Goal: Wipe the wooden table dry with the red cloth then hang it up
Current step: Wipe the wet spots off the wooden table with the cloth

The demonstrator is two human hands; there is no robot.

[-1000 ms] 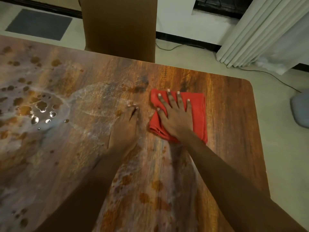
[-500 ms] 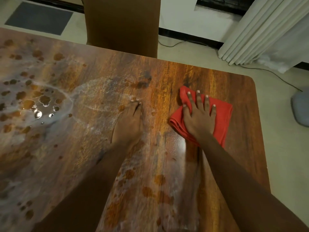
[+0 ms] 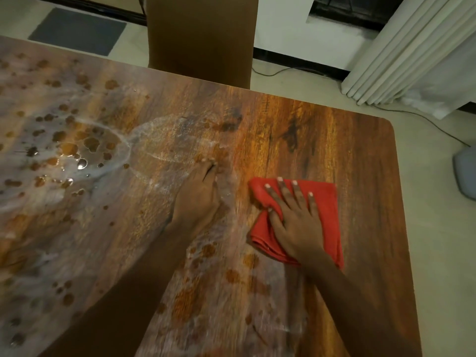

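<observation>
The red cloth (image 3: 327, 215) lies folded on the right part of the wooden table (image 3: 334, 140). My right hand (image 3: 296, 222) presses flat on it with fingers spread, the thumb bunching its left edge. Just left of the cloth, my left hand (image 3: 197, 199) rests palm down on the bare wood, fingers together, holding nothing. Water drops and a small puddle (image 3: 77, 155) sit on the table's left part, with dull smeared streaks around them and toward the near edge. The wood around the cloth looks darker and glossy.
A brown chair back (image 3: 201, 34) stands against the table's far edge. White curtains (image 3: 412, 52) hang at the far right, a cable (image 3: 283, 70) runs along the floor, a grey object (image 3: 465, 173) sits on the floor right of the table, and a dark mat (image 3: 77, 32) lies far left.
My right hand slid the red cloth to the right, then drew it back toward me. My left hand stayed planted on the table.
</observation>
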